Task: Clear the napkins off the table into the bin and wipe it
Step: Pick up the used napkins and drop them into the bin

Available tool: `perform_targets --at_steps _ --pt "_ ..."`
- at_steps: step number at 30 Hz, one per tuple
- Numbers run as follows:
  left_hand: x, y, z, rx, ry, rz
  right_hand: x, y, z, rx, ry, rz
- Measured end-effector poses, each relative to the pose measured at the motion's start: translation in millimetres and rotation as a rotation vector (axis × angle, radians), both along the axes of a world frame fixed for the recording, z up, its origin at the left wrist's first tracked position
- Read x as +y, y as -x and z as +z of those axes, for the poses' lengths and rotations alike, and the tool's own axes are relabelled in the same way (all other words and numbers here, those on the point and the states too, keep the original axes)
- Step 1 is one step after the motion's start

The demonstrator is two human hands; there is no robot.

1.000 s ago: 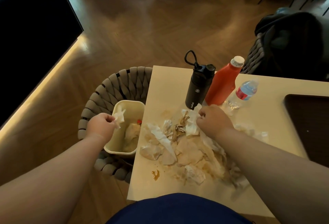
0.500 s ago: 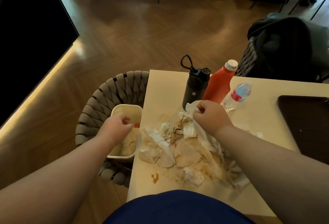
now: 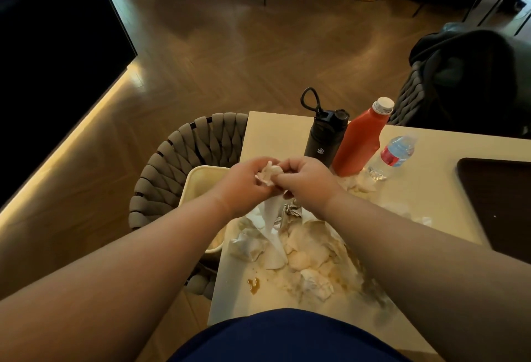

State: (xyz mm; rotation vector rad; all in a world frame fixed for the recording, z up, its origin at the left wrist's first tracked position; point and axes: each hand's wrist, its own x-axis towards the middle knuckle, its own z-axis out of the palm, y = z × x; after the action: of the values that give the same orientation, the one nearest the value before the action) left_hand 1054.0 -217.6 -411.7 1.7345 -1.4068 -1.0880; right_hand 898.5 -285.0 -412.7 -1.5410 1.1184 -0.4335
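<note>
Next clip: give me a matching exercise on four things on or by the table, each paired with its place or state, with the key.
Things:
1. flask
2. red bottle
3. water bottle
4. bin

Place or state:
A. clear, red label, rightmost of the three bottles
B. cream, sits on the woven chair left of the table
C. black, with a loop handle on its lid
D. white cap, stands between the other two bottles

Pairs: 1-C, 2-D, 3-A, 4-B
</note>
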Motion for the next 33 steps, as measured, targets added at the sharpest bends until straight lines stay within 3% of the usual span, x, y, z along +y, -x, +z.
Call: perform_targets --at_steps 10,18,22,24,30,33 --pt "16.4 -72.2 -14.6 -0.259 0.034 0.308 -11.0 27.6 -3.8 0.132 0.055 -0.1" --pt "31.7 -118.2 -47.7 -0.389 -0.106 0.471 -15.7 70.8 -20.5 0.241 0.099 -0.217" --pt "35.7 -109.2 -60.5 -0.415 -0.407 0.309 -14.0 81.6 -28.8 0.284 0.09 -0.225" --pt "36.1 -101.5 -63.9 -0.46 -0.45 0.244 -12.5 84.6 -32.9 0.276 0.078 -0.238" --pt "24.2 -66.7 -61.5 -0.498 -0.302 0.125 -3.9 87.1 -38.9 0.419 0.137 -0.102" --pt "19.0 -37.7 -56.5 -0.602 -0.212 -0.046 0.9 85.6 -42.0 0.493 0.163 -0.003"
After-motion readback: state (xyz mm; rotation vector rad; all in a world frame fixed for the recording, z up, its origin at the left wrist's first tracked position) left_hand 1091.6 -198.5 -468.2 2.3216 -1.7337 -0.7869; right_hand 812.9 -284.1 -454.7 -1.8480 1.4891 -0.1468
